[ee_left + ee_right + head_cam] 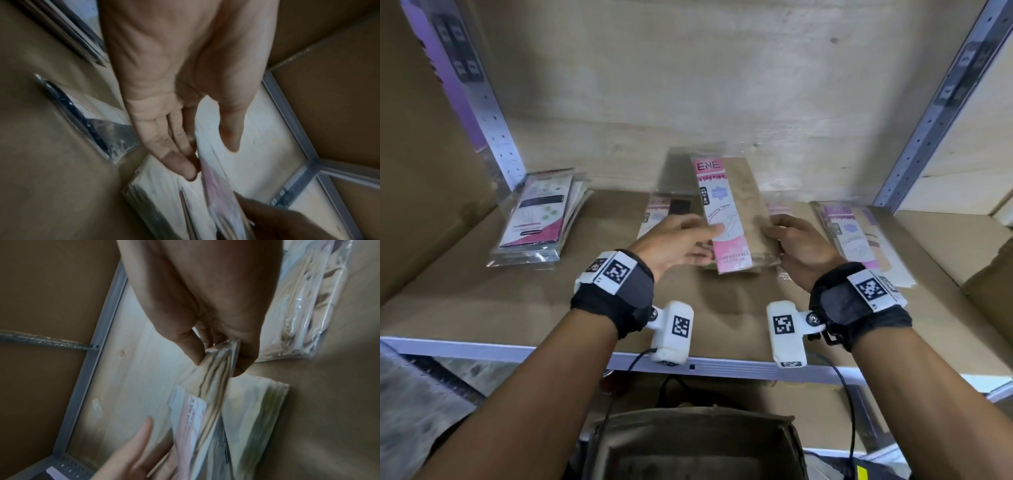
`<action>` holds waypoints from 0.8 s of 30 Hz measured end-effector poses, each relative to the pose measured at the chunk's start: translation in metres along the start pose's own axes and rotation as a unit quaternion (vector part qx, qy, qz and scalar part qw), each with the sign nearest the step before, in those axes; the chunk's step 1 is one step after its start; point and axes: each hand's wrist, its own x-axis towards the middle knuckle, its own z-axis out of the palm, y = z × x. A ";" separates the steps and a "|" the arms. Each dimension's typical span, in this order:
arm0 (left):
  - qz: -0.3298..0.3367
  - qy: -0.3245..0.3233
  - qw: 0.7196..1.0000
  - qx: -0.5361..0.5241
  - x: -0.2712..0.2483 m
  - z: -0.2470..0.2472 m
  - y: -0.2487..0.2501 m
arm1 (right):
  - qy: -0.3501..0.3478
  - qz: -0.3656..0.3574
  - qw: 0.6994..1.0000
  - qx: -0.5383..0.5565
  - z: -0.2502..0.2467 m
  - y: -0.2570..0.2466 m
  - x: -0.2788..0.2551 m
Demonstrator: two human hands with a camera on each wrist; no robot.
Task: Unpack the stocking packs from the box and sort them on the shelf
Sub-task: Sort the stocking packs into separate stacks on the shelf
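Note:
A stack of stocking packs [732,212] with pink ENE labels and tan stockings is held tilted above the cardboard-lined shelf [517,301]. My right hand [796,245] pinches its right edge, thumb on one side and fingers on the other; the right wrist view shows the stocking packs [213,378] clamped that way. My left hand [681,241] is at the stack's left edge with straight fingers [176,155] touching the packs [218,186]. Sorted piles lie on the shelf: one pile [537,219] at the left, one pile [859,236] at the right, and one pile [661,212] behind my left hand.
An open cardboard box [695,448] stands below the shelf's front metal rail [722,366]. Perforated metal uprights [496,126] [935,116] frame the bay. A plywood back wall [688,85] closes it. Cardboard [989,274] rises at the right edge.

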 end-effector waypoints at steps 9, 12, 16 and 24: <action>0.051 0.034 0.997 0.041 0.019 0.033 0.003 | 0.016 -0.041 0.991 -0.130 -0.039 -0.010 0.003; 0.076 0.069 0.994 0.041 0.034 0.050 0.008 | 0.017 -0.056 0.988 -0.143 -0.059 -0.018 0.003; 0.092 0.051 0.994 0.025 0.050 0.076 0.013 | 0.138 -0.073 0.972 -0.179 -0.083 -0.016 0.010; 0.032 0.017 0.998 0.044 0.068 0.109 0.007 | 0.189 -0.054 0.932 -0.306 -0.112 -0.007 0.016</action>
